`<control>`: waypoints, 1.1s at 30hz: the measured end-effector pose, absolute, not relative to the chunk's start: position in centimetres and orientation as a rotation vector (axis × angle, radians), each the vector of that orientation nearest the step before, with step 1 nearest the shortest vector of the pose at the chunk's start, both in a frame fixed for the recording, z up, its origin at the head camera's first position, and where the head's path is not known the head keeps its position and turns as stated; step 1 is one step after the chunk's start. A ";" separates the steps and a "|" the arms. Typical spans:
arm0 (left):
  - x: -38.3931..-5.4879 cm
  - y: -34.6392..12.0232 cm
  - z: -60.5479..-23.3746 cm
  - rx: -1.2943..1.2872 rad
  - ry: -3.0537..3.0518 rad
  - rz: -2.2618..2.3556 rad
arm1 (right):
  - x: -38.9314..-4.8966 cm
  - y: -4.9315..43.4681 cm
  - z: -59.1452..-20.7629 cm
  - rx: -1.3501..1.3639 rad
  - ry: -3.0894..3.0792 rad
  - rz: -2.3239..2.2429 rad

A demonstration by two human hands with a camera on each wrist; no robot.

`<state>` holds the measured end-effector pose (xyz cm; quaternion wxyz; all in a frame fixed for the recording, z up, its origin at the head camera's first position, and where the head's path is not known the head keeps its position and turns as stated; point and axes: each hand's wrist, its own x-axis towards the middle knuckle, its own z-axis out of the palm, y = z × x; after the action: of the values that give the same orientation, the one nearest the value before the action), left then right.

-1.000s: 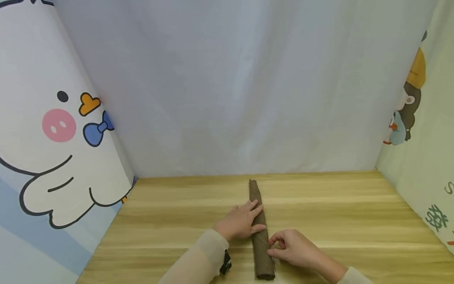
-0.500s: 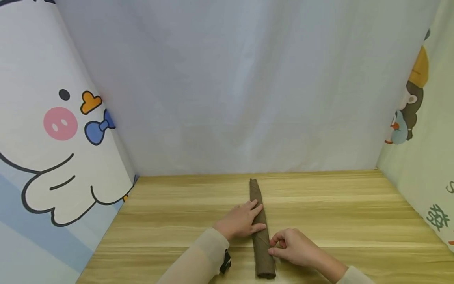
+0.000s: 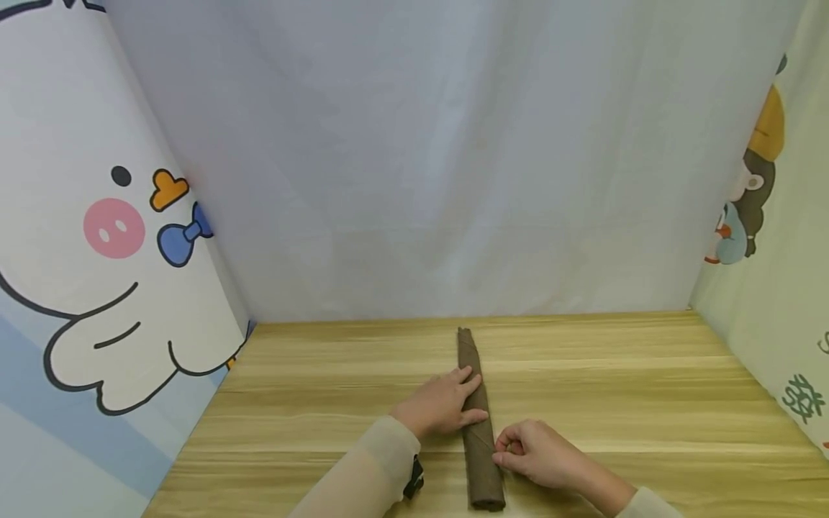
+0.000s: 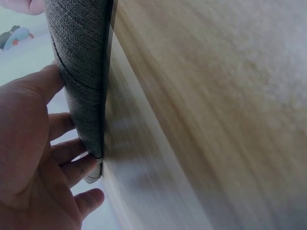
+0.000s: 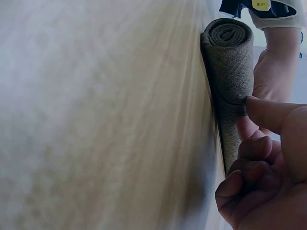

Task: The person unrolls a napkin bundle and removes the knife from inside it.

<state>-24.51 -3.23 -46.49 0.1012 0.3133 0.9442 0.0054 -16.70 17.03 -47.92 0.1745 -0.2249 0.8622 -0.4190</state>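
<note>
A brown-grey cloth rolled into a long tube (image 3: 482, 471) lies lengthwise on the wooden table, narrowing toward its far end. Across its middle rests my left hand (image 3: 437, 404), fingers spread and fairly straight; the left wrist view shows these fingertips along the side of the cloth roll (image 4: 81, 62). To the right of the near half, my right hand (image 3: 536, 453) pinches the roll's side at a diagonal edge of the cloth between thumb and index finger. The remaining fingers of that right hand (image 5: 268, 177) are curled. A spiral of layers shows at the roll's near end.
The wood-grain table (image 3: 324, 374) stretches to both sides of the roll. A pale grey curtain (image 3: 414, 180) hangs behind it. Printed cartoon cloths stand at the left (image 3: 71, 237) and the right (image 3: 771, 288). A black strap buckle (image 3: 413, 478) sits at the left wrist.
Both hands keep their places on the roll. The whole head view has shifted slightly; the roll itself shows no clear movement.
</note>
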 end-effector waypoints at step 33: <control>-24.5 -3.3 -46.7 0.933 2.793 0.040 | -16.8 17.0 -47.8 -0.619 2.440 -1.211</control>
<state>-24.52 -3.28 -46.65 0.0981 0.3153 0.9438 0.0134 -16.83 16.96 -47.81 0.1735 -0.2181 0.8603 -0.4269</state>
